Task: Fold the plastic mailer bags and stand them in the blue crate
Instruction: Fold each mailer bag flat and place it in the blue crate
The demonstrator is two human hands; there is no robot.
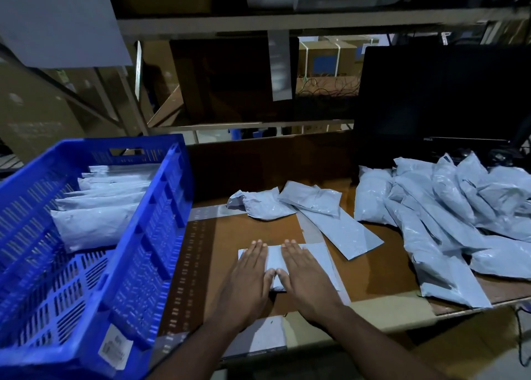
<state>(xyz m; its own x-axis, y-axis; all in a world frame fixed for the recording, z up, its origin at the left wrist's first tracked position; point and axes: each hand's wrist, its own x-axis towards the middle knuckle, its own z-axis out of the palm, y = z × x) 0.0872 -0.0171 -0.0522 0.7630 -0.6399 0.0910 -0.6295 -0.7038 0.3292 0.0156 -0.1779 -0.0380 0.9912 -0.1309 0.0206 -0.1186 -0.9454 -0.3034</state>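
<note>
A pale grey-blue mailer bag (275,260) lies flat on the brown table near its front edge. My left hand (249,276) and my right hand (304,273) press down on it side by side with straight fingers, thumbs meeting at the middle. The blue crate (149,236) stands tilted at the left, and several folded mailers (94,207) stand in a row in its far half. Two more loose mailers (304,207) lie just beyond my hands.
A large heap of unfolded mailers (448,219) covers the table's right side. A dark monitor (442,101) stands behind the heap. Metal shelving and cardboard boxes rise at the back. A white label (115,348) sticks on the crate's near wall.
</note>
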